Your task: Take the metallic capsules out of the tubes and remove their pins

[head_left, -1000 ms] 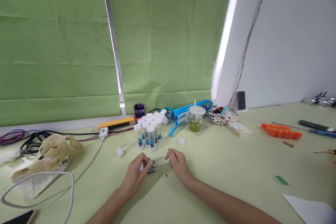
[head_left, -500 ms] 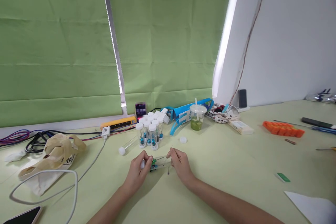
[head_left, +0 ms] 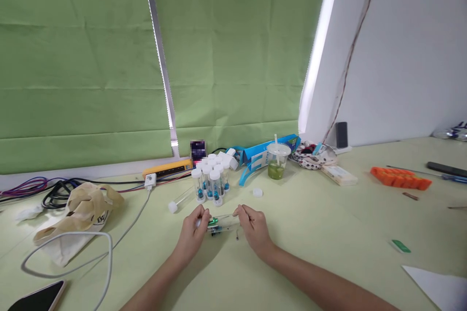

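Observation:
My left hand is closed on the white-capped end of a clear tube, which lies nearly level above the table. Green and blue pieces show at its left part, beside my fingers; whether all of them sit inside the tube I cannot tell. At the tube's right end my right hand is closed in a pinch, and what lies between its fingertips is hidden. A small, thin dark piece is just below that end.
Several capped clear tubes with blue pieces stand behind my hands. One tube lies on its side, left of them. A loose white cap, a drink cup, an orange tray and a white cable are around.
The view has shifted slightly, so the scene sits a little further right. Both hands keep their hold, and the tube and its green piece have turned slightly.

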A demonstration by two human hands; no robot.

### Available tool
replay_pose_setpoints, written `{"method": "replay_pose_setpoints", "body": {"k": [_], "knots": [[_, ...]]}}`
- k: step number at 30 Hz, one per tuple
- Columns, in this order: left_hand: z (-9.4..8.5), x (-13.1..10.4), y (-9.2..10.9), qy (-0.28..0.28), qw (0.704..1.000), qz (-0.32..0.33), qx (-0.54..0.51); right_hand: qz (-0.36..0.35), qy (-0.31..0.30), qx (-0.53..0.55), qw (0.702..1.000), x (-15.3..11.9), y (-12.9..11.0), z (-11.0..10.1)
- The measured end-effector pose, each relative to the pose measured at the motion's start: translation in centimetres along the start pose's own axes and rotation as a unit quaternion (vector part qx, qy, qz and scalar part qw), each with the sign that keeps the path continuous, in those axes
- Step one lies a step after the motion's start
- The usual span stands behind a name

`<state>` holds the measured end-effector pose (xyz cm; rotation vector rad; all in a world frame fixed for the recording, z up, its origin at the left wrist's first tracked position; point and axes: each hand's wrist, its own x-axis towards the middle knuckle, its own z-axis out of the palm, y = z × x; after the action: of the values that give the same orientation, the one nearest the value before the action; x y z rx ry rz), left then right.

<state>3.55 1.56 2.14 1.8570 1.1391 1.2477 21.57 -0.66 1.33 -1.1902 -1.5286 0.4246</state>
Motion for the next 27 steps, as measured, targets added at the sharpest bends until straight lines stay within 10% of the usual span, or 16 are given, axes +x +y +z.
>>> {"method": "replay_pose_setpoints", "body": {"k": [10,27], "knots": [[-0.5,0.7,0.2,0.002,0.956,-0.263,-0.132,-0.136,-0.074,-0.019,0.988,-0.2,-1.3,-0.9],[-2.0,1.2,-1.1,0.028,0.922,-0.311,-0.23,-0.157,-0.185,0.013,0.97,0.0,-1.8,-1.9]]}}
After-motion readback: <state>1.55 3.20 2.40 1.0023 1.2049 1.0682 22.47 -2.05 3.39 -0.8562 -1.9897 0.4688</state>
